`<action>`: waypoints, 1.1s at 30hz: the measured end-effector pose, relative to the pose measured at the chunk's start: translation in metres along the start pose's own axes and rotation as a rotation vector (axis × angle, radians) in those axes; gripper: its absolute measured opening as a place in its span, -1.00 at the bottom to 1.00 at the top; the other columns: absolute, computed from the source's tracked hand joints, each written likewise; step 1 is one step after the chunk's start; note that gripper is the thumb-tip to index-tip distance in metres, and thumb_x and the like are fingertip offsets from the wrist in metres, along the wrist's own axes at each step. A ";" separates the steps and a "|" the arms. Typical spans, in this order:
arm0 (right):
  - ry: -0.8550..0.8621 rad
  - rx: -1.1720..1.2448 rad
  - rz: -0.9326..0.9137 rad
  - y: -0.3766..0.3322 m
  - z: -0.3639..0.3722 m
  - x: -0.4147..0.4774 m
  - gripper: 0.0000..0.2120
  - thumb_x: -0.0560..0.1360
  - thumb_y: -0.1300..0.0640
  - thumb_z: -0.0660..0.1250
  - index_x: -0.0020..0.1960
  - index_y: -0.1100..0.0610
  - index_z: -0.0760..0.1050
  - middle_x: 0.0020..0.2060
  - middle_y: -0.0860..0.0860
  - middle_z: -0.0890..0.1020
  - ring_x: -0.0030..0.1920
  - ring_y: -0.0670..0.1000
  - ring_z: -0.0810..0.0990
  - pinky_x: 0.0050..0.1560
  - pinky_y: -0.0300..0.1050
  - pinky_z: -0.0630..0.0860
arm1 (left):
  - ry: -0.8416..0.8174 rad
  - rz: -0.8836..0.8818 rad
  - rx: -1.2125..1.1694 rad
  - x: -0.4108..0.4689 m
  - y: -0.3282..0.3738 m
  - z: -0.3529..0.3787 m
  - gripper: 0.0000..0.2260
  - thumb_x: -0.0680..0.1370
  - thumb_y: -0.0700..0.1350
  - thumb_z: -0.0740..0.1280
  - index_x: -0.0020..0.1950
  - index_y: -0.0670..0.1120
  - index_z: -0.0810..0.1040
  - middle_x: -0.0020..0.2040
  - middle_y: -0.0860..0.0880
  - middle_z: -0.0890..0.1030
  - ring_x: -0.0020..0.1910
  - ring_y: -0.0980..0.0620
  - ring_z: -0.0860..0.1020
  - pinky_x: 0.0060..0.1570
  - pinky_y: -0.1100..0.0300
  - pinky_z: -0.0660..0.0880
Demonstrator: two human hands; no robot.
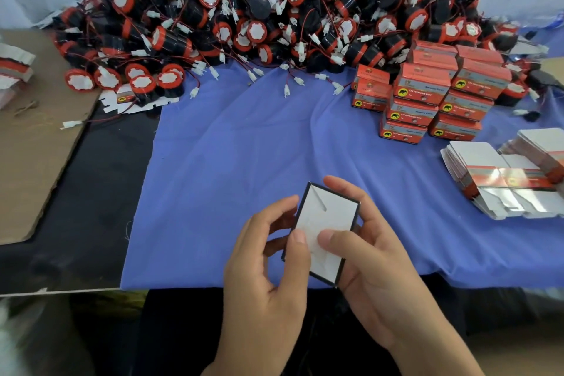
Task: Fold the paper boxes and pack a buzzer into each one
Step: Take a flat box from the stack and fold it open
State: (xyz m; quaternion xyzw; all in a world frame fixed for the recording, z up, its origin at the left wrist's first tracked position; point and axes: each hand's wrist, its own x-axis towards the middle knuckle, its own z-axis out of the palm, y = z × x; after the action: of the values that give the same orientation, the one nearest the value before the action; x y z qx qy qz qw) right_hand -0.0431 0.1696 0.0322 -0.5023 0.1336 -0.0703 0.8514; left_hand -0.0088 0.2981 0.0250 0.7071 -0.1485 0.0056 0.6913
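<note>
Two hands — left hand and right hand — pinch a flat paper box, thumbs pressed on its white inside. Far right, stacked packed boxes read "12v reversing horn" — smaller print is illegible.

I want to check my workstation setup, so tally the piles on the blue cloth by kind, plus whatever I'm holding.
Heap of loose buzzers: 1
Stack of packed red boxes: 1
Piles of flat unfolded boxes: 2
Box held by left hand and right hand: 1
Total: 5
</note>
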 end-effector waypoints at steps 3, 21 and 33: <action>0.014 -0.021 -0.023 0.000 -0.001 0.001 -0.44 0.32 0.28 0.45 0.26 -0.13 0.59 -0.02 0.12 0.70 -0.06 0.08 0.68 -0.08 0.00 0.66 | -0.076 -0.107 -0.111 0.004 0.000 -0.002 -0.72 0.56 -0.07 0.32 0.26 0.09 0.62 0.17 0.14 0.69 0.21 0.11 0.64 0.10 0.25 0.60; 0.124 -0.201 -0.194 0.010 0.008 0.000 -0.48 0.38 0.29 0.21 0.18 -0.20 0.53 -0.10 -0.01 0.71 -0.20 -0.03 0.69 -0.25 -0.19 0.61 | 0.113 0.446 0.309 -0.003 -0.007 0.009 -0.75 0.63 -0.18 0.29 0.26 -0.12 0.66 0.13 0.13 0.67 0.04 0.09 0.64 0.04 0.28 0.55; 0.027 -0.182 -0.051 0.005 -0.009 0.002 -0.47 0.42 0.31 0.35 0.32 -0.09 0.55 0.14 0.18 0.68 0.19 0.37 0.62 0.29 0.35 0.54 | 0.081 0.296 0.238 -0.002 -0.002 0.004 -0.76 0.62 -0.08 0.31 0.25 0.05 0.65 0.20 0.23 0.63 0.15 0.03 0.65 0.08 0.18 0.60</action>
State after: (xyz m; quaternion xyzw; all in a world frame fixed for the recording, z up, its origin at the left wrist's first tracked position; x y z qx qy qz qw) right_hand -0.0443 0.1643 0.0235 -0.5798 0.1378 -0.0863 0.7984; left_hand -0.0112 0.2942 0.0219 0.7535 -0.2211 0.1529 0.6000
